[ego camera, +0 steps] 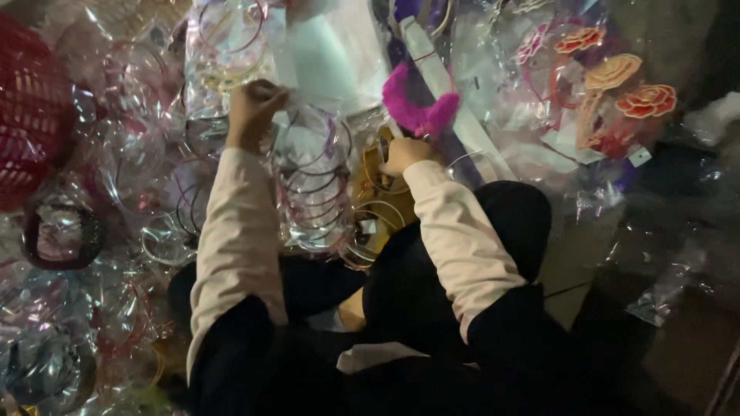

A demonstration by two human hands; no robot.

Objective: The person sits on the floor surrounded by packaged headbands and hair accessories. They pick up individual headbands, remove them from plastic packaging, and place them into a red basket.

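The left hand (250, 112) pinches a clear plastic sleeve (324, 58) lying far-right of it, while the right hand (405, 154) grips a pink fluffy headband (416, 112).

This looks like a packing or sorting spot for cheap hair accessories, such as a small wholesale stockroom or home workshop. Goods lie heaped in bulk rather than displayed: clear plastic bags (312, 173) stuffed with thin hairbands spread across nearly the whole view. A bundle of headbands with orange and red fabric roses (617, 96), with small white tags hanging from it, lies at the upper right, and a fluffy pink headband (416, 112) sits on a long white box (455, 100). A red plastic basket (31, 108) stands at the left edge. The light is dim, and no shelves or tabletop show.
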